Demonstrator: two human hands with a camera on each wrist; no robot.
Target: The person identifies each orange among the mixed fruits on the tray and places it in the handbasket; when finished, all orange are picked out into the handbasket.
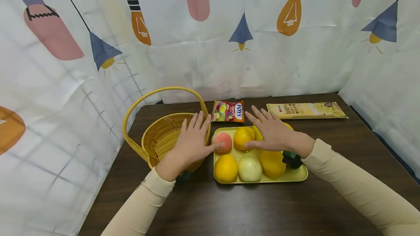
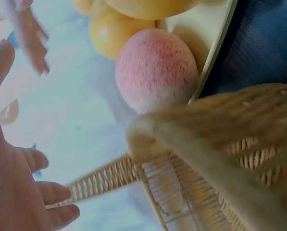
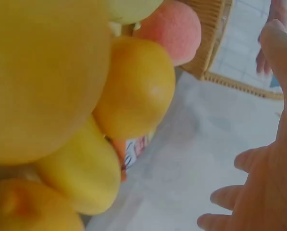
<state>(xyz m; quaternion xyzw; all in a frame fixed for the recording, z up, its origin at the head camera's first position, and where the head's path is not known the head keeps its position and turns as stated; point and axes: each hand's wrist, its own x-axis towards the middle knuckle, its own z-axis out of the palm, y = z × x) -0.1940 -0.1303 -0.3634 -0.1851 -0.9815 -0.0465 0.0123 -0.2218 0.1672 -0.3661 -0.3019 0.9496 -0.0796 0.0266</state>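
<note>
My left hand (image 1: 191, 143) is spread flat, palm down, over the right rim of the yellow wicker basket (image 1: 160, 134) and holds nothing. The basket's tall handle (image 1: 132, 110) arches up on its left. My right hand (image 1: 272, 132) hovers with straight fingers above a pale yellow tray (image 1: 298, 176) of fruit and also holds nothing. On the tray, a pink peach (image 1: 223, 142) lies nearest the left thumb. An orange (image 1: 242, 137) is beside the right thumb. Along the front lie another orange (image 1: 225, 168), a pale green round fruit (image 1: 250, 167) and a larger yellow fruit (image 1: 272, 163).
Behind the tray lies a red Fox's candy bag (image 1: 228, 111). A long yellow noodle-like packet (image 1: 306, 110) is at the back right of the dark wooden table (image 1: 229, 210). A white curtain (image 1: 210, 61) printed with lamps hangs behind and along the sides.
</note>
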